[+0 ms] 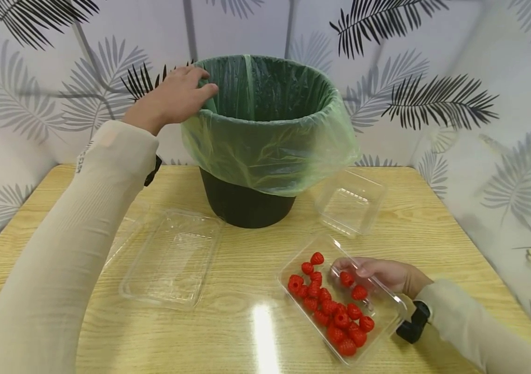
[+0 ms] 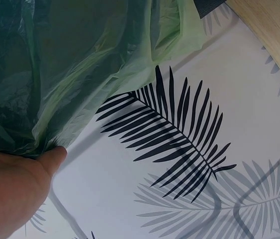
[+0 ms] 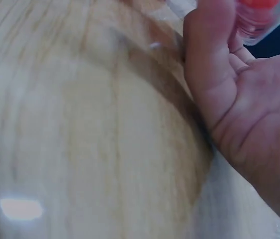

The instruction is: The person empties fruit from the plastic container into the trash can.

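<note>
Both my hands hold: bin and berry tray.
My left hand [image 1: 175, 97] grips the one lined bin's [image 1: 265, 135] rim; my right hand [image 1: 379, 274] pinches the raspberry tray [image 1: 389, 310] on the counter [image 1: 433, 228], beside two empty clear trays [image 1: 172, 257].

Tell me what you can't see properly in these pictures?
- Bottom of the bin: head view, hidden by the dark green bag.
- Left hand fingers: left wrist view, behind the bag.
- Raspberry tray: right wrist view, cut off by the top edge, blurred behind the right hand.
</note>
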A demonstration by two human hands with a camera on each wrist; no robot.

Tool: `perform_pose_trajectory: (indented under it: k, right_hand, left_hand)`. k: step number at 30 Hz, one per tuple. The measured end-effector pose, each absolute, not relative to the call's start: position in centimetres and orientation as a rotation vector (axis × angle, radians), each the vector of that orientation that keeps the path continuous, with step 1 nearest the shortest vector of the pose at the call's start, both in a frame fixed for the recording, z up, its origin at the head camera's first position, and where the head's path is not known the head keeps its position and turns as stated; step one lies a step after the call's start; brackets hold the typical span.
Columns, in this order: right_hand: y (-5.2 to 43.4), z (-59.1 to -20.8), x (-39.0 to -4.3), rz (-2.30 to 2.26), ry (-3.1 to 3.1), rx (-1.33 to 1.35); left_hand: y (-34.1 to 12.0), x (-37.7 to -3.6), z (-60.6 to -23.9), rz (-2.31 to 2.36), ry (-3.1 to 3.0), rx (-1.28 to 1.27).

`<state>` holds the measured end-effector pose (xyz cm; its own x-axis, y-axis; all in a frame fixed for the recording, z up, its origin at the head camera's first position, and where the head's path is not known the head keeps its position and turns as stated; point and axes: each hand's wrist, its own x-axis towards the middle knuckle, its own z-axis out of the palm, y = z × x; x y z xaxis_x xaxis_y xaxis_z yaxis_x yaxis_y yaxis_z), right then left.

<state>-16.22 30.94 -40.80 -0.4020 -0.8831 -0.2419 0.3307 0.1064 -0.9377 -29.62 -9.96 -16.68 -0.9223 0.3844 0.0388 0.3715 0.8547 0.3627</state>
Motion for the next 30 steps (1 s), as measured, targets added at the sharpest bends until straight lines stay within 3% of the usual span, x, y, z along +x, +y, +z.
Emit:
perform_pose_trajectory:
  k: [16, 30]
  right_hand:
    - [31.8, -41.4, -16.2, -1.715, 1.254, -0.703]
    - [32.5, -38.0, -15.5, -1.982, 1.137, -0.720]
  left_hand:
    - [-10.0, -29.7, -16.6, 0.594, 2.988, 0.613]
    - [-10.1, -29.8, -16.7, 0.594, 2.989, 0.623]
